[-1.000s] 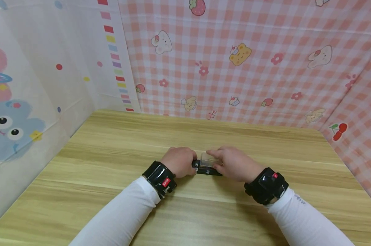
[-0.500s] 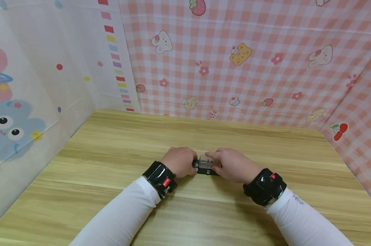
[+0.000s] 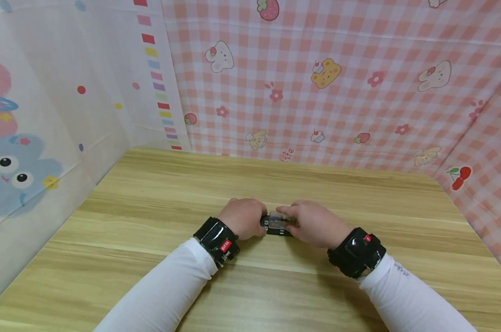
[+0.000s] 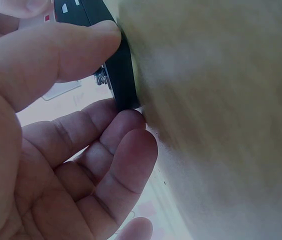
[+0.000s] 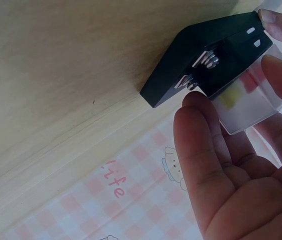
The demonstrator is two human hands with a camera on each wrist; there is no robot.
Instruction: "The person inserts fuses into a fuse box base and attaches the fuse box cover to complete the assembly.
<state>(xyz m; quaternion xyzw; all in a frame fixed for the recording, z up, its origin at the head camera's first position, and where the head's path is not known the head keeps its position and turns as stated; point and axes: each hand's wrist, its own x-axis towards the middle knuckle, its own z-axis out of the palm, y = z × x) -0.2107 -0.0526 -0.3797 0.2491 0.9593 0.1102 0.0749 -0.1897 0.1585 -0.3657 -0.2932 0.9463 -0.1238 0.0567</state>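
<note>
In the head view my left hand [image 3: 244,219] grips the left end of a small black base [image 3: 279,232] with metal spring terminals. The left wrist view shows the thumb [image 4: 88,47] pressed along the side of the black base [image 4: 123,70], fingers curled at its end. My right hand [image 3: 316,223] pinches a clear plastic box-shaped cover [image 3: 278,221] over the base. Up close in the right wrist view, the clear cover [image 5: 253,102] lies against the base [image 5: 196,47], beside the springs [image 5: 211,61]. Red and yellow patches show through it.
A wood-grain table [image 3: 250,286] lies under both hands. Behind it hangs a pink checked cloth [image 3: 291,115], with a white patterned cloth [image 3: 101,129] at the left. Both wrists wear black straps.
My right hand has moved the clear cover slightly left and down against the black base. My left hand has stayed in place on the base.
</note>
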